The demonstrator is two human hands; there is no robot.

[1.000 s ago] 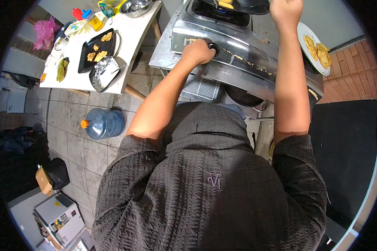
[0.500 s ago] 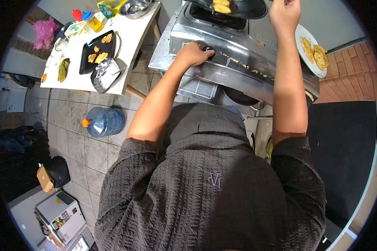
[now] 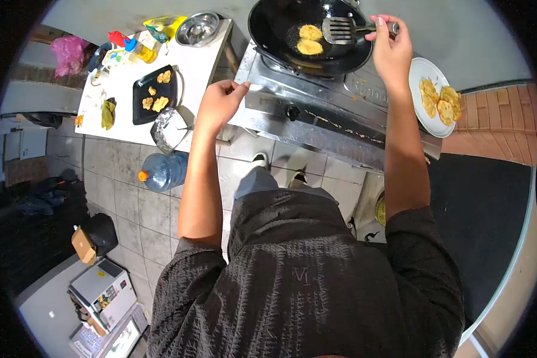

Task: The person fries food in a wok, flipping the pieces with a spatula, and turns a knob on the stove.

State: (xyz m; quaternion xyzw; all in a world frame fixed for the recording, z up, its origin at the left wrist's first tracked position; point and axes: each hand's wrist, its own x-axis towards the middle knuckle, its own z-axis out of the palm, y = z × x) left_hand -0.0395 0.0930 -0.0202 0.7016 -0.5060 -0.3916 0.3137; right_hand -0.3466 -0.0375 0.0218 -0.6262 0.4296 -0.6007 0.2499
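My right hand (image 3: 391, 51) is closed round the handle of a slotted metal spatula (image 3: 340, 30), whose blade is over the black wok (image 3: 280, 42). Two yellow fried pieces (image 3: 309, 40) lie in the wok, left of the blade. The wok sits on a steel stove (image 3: 316, 107) with a black knob (image 3: 292, 112). My left hand (image 3: 222, 104) is off the knob, between the stove and the white table; its thumb and forefinger are near each other and nothing shows in it. A white plate (image 3: 420, 68) with several fried pieces stands right of the stove.
On the white table (image 3: 122, 128) are a black tray (image 3: 138, 98) with battered pieces, a foil-lined dish (image 3: 170, 128), a steel bowl (image 3: 198, 28) and bottles (image 3: 144, 52). A large blue water bottle (image 3: 166, 171) lies on the tiled floor near the table.
My left hand has let go of the stove knob and moved left. The view has shifted, so the wok and spatula now show more fully. My right hand still holds the spatula.
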